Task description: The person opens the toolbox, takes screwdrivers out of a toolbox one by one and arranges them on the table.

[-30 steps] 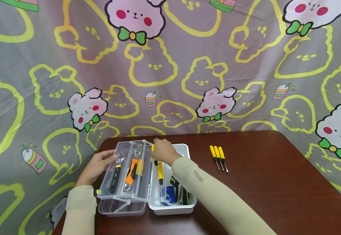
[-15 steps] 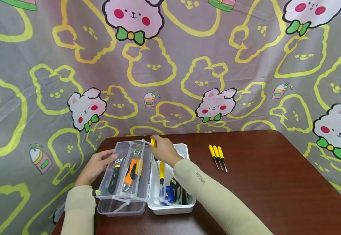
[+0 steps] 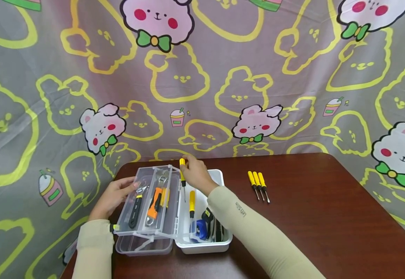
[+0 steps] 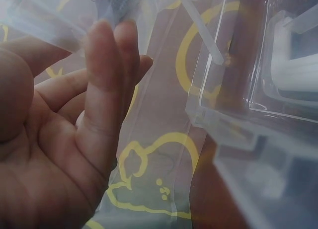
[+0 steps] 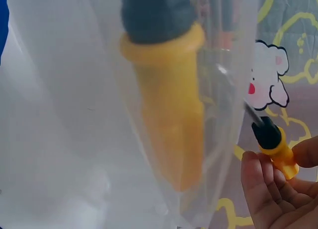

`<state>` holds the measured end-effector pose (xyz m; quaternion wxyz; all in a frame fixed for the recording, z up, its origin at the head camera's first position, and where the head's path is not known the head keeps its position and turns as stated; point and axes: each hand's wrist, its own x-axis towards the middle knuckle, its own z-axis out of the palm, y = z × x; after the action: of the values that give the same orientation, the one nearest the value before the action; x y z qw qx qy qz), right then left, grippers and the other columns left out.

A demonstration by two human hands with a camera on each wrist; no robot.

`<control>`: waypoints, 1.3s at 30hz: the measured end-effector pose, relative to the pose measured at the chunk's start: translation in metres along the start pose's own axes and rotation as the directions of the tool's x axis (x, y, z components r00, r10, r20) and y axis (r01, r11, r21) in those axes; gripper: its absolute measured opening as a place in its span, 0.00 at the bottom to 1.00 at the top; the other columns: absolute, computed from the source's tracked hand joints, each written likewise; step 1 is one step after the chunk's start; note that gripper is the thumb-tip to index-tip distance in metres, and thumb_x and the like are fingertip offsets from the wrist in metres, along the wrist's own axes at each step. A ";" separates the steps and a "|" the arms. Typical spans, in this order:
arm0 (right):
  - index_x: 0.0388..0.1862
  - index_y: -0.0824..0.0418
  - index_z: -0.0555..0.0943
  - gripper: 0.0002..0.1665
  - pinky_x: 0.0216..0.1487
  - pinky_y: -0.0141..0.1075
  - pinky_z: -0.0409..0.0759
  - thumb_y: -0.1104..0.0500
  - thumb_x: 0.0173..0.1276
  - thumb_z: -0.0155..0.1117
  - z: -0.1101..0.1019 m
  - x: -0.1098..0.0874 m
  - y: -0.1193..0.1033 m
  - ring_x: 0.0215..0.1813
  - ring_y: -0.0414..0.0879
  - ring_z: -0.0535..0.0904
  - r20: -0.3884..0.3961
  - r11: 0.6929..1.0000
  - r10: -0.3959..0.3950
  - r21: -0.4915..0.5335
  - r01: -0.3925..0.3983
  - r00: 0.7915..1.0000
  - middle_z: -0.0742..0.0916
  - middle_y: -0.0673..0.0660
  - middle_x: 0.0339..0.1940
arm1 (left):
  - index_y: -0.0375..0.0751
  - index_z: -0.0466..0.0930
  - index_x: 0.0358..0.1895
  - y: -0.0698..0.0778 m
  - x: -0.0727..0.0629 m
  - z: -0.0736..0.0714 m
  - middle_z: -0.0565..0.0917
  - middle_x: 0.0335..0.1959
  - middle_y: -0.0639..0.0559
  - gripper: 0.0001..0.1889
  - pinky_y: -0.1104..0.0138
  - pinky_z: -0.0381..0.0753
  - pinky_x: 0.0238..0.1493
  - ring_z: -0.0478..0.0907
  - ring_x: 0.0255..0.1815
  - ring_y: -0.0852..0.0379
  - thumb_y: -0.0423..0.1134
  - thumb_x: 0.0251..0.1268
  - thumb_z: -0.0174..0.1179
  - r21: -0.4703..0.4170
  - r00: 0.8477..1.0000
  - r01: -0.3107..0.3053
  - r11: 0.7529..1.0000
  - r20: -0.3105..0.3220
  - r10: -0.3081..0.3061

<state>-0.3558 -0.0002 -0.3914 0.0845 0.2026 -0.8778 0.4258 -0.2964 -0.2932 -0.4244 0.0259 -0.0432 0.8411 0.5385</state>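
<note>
Taking the white box [image 3: 202, 250] on the desk [image 3: 310, 209] as the centre of the dial, the right hand [image 3: 196, 173] is at its far end, near twelve o'clock. It grasps the held screwdriver [image 3: 182, 171] by its yellow handle, thumb against fingers, as the right wrist view also shows. That screwdriver is at eleven o'clock, along the seam between box and tray, its steel shaft pointing down toward six.

The clear tray [image 3: 125, 223] sits at nine o'clock, joined to the box by white arms. The left hand [image 3: 113, 197] is at the tray's ten o'clock edge, pinching the clear plastic between thumb and fingers. In the tray lie a black-handled wrench [image 3: 135, 212] and, to its three o'clock, an orange-handled tool [image 3: 153, 207].

Inside the box, a second yellow-handled screwdriver [image 3: 192, 202] lies toward nine o'clock, with a blue tape measure [image 3: 201, 229] near six. Three more screwdrivers [image 3: 257, 180] lie side by side on the desk at two o'clock, their shafts pointing toward five.
</note>
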 end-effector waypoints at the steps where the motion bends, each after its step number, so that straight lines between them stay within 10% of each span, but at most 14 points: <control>1: 0.62 0.57 0.75 0.20 0.37 0.37 0.76 0.55 0.73 0.54 -0.001 0.000 -0.001 0.30 0.42 0.78 0.003 1.000 0.007 0.012 -0.007 1.000 0.83 0.47 0.31 | 0.36 0.66 0.70 0.000 0.000 0.000 0.79 0.54 0.38 0.37 0.59 0.82 0.40 0.82 0.42 0.48 0.57 0.65 0.61 0.005 1.000 0.002 1.000 0.003 -0.002; 39: 0.62 0.54 0.78 0.20 0.38 0.39 0.78 0.54 0.73 0.56 -0.052 -0.005 0.015 0.37 0.45 0.78 -0.038 0.988 0.129 0.094 -0.125 0.991 0.83 0.49 0.40 | 0.35 0.66 0.70 -0.001 -0.002 -0.007 0.79 0.54 0.39 0.38 0.59 0.82 0.40 0.81 0.42 0.49 0.57 0.64 0.62 0.004 1.000 -0.007 1.000 0.024 0.007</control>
<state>-0.3589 0.0504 -0.3713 0.0670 0.1404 -0.8664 0.4745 -0.2941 -0.2999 -0.4217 0.0344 -0.0338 0.8420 0.5373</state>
